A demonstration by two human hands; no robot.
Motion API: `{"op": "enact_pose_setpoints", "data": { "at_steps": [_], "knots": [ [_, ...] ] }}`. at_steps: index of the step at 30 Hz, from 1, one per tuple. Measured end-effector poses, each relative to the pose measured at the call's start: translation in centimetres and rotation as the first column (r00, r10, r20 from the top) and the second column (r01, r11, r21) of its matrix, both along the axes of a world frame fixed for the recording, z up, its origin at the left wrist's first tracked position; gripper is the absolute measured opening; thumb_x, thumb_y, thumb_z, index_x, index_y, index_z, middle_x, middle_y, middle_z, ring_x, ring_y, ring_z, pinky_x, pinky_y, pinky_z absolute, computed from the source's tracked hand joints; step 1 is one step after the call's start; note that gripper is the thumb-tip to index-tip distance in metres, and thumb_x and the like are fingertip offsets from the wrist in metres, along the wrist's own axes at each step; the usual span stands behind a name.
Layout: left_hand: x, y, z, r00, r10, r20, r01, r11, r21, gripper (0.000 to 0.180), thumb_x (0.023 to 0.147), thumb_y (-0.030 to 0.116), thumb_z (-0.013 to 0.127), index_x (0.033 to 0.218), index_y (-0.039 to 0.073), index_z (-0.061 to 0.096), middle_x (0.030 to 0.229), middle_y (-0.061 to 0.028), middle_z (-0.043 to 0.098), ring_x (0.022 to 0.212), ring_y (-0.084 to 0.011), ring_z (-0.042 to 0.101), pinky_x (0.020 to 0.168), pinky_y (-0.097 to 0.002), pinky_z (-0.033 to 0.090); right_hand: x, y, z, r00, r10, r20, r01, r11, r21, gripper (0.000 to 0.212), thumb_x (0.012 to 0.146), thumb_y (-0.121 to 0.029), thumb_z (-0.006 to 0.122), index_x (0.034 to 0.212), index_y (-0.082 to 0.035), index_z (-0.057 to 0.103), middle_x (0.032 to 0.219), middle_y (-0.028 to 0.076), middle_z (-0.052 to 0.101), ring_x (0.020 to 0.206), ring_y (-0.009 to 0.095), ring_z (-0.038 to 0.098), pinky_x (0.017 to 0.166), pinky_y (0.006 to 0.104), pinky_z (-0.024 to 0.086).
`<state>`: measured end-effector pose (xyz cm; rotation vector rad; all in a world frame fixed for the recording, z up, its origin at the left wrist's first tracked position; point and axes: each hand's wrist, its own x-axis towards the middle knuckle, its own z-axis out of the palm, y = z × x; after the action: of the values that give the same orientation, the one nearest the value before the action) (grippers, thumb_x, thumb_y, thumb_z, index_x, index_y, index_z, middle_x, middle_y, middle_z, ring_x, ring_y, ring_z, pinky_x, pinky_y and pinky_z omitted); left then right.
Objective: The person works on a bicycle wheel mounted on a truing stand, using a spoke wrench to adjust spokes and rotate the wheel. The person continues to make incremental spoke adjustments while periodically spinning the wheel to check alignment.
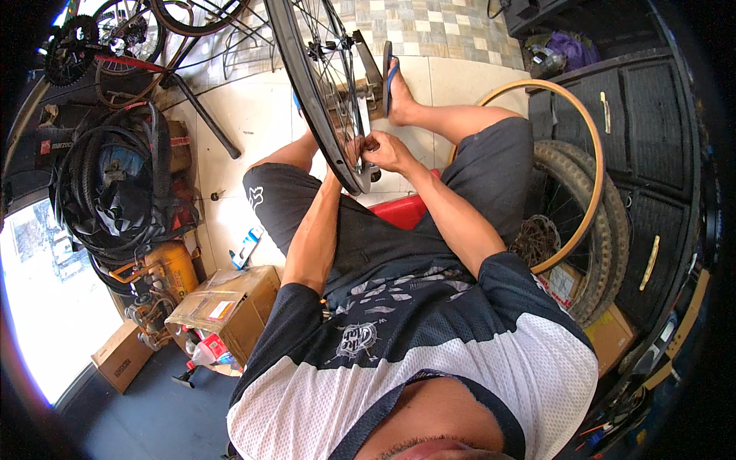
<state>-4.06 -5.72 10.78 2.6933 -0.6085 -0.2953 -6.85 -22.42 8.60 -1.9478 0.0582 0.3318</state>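
A spoked bicycle wheel [300, 83] with a black rim stands upright between my legs, its hub held at a dark metal stand [369, 65]. At the bottom of the rim, my right hand [387, 151] is closed, its fingertips pinched together beside the spokes. Whatever is between them is too small to make out. From the other side my left hand [351, 149] reaches to the same part of the wheel. The rim and spokes hide most of its fingers. Below the rim, a red seat or box [401, 211] shows between my thighs.
At left lie bundled black tyres [92, 180], a yellow compressor [170, 270] and a cardboard box [227, 310]. A blue-and-white tool or tube [246, 248] is on the floor. A tan-rimmed hoop [596, 165] and knobby tyres [613, 245] lean against dark drawers [648, 115] at right.
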Motion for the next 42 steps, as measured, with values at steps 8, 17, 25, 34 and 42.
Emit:
{"op": "enact_pose_setpoints", "data": {
  "at_steps": [8,17,25,34,42],
  "knots": [
    [1.8,3.6,-3.5,0.968,0.250,0.023,-0.202,0.827,-0.525,0.047,0.089,0.037,0.076,0.068,-0.001,0.060,0.059,-0.0120,0.054,0.054,-0.0259,0.054,0.055,-0.0430,0.044,1.3,2.6,3.7,0.998,0.066,0.019,-0.060,0.971,-0.233,0.040,0.071,-0.036,0.075,0.094,-0.003,0.070,0.095,0.017,0.071,0.090,0.036,0.068,0.079,0.0450,0.053],
    [2.6,3.0,-0.4,0.881,0.060,-0.468,-0.262,0.887,-0.379,0.036,0.090,0.035,0.077,0.095,0.000,0.070,0.080,-0.0088,0.070,0.070,-0.0169,0.064,0.063,-0.0351,0.050,1.0,0.1,-1.0,0.988,0.157,0.016,-0.157,0.986,0.052,0.027,0.090,-0.026,0.071,0.102,-0.003,0.075,0.091,0.012,0.075,0.080,0.017,0.069,0.076,0.0321,0.052],
    [1.9,1.9,0.4,0.986,0.014,-0.164,-0.082,0.905,-0.418,0.031,0.091,0.028,0.072,0.088,-0.002,0.066,0.074,-0.0152,0.065,0.069,-0.0276,0.065,0.064,-0.0385,0.049,1.3,-0.4,-2.0,0.958,0.271,-0.095,-0.221,0.907,0.359,0.020,0.098,-0.013,0.063,0.112,-0.003,0.073,0.100,0.003,0.075,0.091,0.011,0.066,0.084,0.0287,0.051],
    [1.9,3.3,-3.4,0.973,-0.022,0.228,0.099,0.939,-0.329,0.031,0.090,0.021,0.067,0.072,0.000,0.054,0.057,-0.0126,0.050,0.055,-0.0276,0.053,0.053,-0.0436,0.039,1.5,1.0,-2.1,0.971,0.107,-0.214,0.010,0.876,0.482,0.022,0.090,0.002,0.066,0.112,0.002,0.067,0.101,0.007,0.073,0.093,0.016,0.069,0.089,0.0298,0.053],
    [2.6,4.9,-3.7,0.963,0.254,-0.089,-0.264,0.827,-0.496,0.032,0.092,0.032,0.069,0.098,0.001,0.066,0.077,-0.0184,0.066,0.073,-0.0361,0.066,0.067,-0.0450,0.053,1.7,1.7,1.5,0.951,0.093,-0.295,0.044,0.904,0.426,0.020,0.091,-0.010,0.068,0.109,-0.002,0.066,0.095,0.006,0.072,0.083,0.013,0.068,0.066,0.0287,0.050]
  ]
}}
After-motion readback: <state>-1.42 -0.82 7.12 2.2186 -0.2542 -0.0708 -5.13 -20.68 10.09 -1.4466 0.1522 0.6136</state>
